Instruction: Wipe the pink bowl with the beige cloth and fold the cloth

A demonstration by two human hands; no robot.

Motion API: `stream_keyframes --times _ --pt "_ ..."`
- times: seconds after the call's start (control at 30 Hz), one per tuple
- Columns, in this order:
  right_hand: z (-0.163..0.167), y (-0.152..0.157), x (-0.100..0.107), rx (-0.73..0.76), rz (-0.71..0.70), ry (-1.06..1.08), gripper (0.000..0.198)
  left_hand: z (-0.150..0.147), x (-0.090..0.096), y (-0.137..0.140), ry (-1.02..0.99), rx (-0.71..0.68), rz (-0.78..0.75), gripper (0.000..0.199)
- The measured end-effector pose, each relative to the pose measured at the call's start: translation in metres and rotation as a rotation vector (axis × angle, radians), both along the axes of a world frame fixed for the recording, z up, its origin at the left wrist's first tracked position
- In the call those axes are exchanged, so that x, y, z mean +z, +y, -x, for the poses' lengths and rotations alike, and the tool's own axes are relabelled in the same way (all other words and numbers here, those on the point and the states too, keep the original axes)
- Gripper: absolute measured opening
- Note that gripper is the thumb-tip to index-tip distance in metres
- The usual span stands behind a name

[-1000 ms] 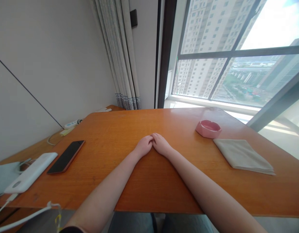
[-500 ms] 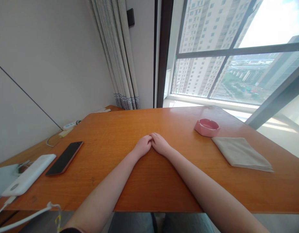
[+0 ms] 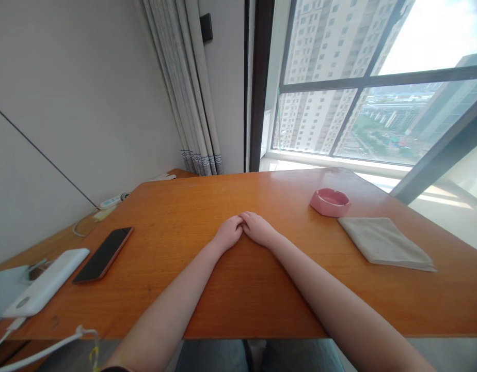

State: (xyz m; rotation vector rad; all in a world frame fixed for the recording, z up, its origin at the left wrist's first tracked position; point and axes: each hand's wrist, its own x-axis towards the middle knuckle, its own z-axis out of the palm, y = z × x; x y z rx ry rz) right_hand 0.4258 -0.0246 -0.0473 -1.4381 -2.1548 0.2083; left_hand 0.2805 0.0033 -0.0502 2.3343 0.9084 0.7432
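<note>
My left hand [image 3: 228, 233] and my right hand [image 3: 257, 229] rest together on the wooden table [image 3: 207, 201], fingertips meeting at its middle. The fingers of both are curled and pressed together, those of the right overlapping the left at the tips. No object shows in either hand. To the right of my right hand stands a pink ashtray [image 3: 330, 202], with a folded grey cloth [image 3: 385, 243] in front of it. Off to the left of my left hand lies a dark-screened phone [image 3: 104, 254].
Left of the phone lies a white power bank [image 3: 48, 283] with a white cable [image 3: 41, 351] near the table's front left corner. A power strip [image 3: 112, 201] sits beyond the left edge. Behind the table are a curtain [image 3: 190, 88] and a large window [image 3: 362, 82].
The view has shifted very slightly. My hands and the things on the table keep their places.
</note>
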Motion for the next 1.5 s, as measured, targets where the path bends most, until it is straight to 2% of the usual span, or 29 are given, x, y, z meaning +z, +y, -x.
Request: stream_keyframes --times 0.07,0.13,0.17,0.27,0.37,0.5,0.6,0.7,0.8,0.87,0.93,1.03,1.13,1.2,1.3,1.4,1.5 --pt "-0.016 0.001 0.009 -0.030 -0.073 -0.010 0.025 0.001 0.001 0.001 0.008 0.038 0.005 0.028" --pt "-0.041 0.002 0.018 -0.168 -0.162 0.018 0.034 0.002 0.002 0.002 0.024 0.073 0.019 0.025" --pt "-0.056 0.002 0.021 -0.264 -0.209 0.035 0.037 0.003 0.002 0.003 0.031 0.078 0.027 0.024" --pt "-0.103 0.000 0.023 -0.739 -0.381 0.001 0.044 0.005 0.002 0.003 0.037 0.067 0.032 0.025" --pt "-0.146 -0.008 0.015 -1.004 -0.400 -0.031 0.050 0.006 0.001 0.003 0.033 0.060 0.027 0.025" --pt "-0.180 -0.014 0.004 -1.098 -0.236 -0.022 0.038 0.006 -0.001 0.003 0.036 0.056 0.012 0.024" --pt "-0.188 -0.013 0.000 -1.119 -0.119 -0.072 0.036 0.006 -0.001 0.003 0.042 0.054 0.015 0.024" --pt "-0.189 -0.012 -0.001 -1.139 -0.072 -0.118 0.031 0.006 -0.001 0.003 0.043 0.044 0.022 0.025" --pt "-0.184 -0.011 0.003 -1.112 -0.107 -0.127 0.026 0.006 0.000 0.003 0.037 0.044 0.015 0.023" --pt "-0.172 -0.010 0.010 -1.009 -0.180 -0.156 0.026 0.006 0.003 0.001 0.024 0.038 0.006 0.023" --pt "-0.150 -0.007 0.020 -0.827 -0.252 -0.197 0.027 0.006 0.007 -0.002 -0.005 0.039 -0.034 0.023" --pt "-0.100 -0.005 0.031 -0.549 -0.329 -0.205 0.029 0.007 0.014 -0.008 -0.068 0.085 -0.199 0.028" --pt "-0.046 -0.009 0.035 -0.250 -0.311 -0.173 0.023 0.010 0.021 -0.011 -0.057 0.084 -0.355 0.050" --pt "-0.019 -0.014 0.033 -0.095 -0.289 -0.126 0.018 0.013 0.024 -0.011 -0.023 0.047 -0.403 0.055" --pt "0.000 -0.023 0.031 -0.014 -0.271 -0.062 0.016 0.014 0.026 -0.009 0.010 -0.003 -0.433 0.036" --pt "-0.001 -0.026 0.030 -0.004 -0.284 0.019 0.016 0.014 0.026 -0.006 0.027 -0.013 -0.434 0.014" --pt "-0.009 -0.024 0.025 -0.069 -0.368 0.141 0.027 0.021 0.029 0.001 -0.028 0.090 -0.430 0.020"
